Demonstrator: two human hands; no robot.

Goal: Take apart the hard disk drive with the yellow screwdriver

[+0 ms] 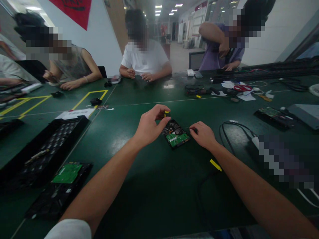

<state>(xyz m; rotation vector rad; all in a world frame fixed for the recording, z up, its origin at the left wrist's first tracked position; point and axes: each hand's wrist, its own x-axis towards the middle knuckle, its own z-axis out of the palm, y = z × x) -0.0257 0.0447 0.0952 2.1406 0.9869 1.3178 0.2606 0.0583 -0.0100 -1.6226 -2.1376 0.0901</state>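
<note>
Green and black, the hard drive (pixel 175 135) lay well in from the near edge of the tabletop (pixel 152 196). My left hand (pixel 152 125) pinched a yellow-and-black thing (pixel 166 114); my right hand (pixel 203 135), a small dark bit (pixel 195 130). From afar, I guessed the drive was stiff, best held by its sides.

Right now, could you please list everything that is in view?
Table: 1, green, centre.
Hard drives: 3, black-green, centre, left, right.
Tray: 1, black, left.
Paper sheet: 1, white, by tray.
Tape outlines: 2, yellow, left.
Tag: 1, yellow, right of centre.
Box: 1, grey, right edge.
Cables: several, black and white, right.
Loose items: many, mixed, upper right.
Banner: 1, red, upper left.
People: at least 4, mixed clothing, around table.
Small object: 1, yellow-black, in left hand.
Left hand: 1, bare, centre.
Right hand: 1, bare, holding a thin dark object.
</note>
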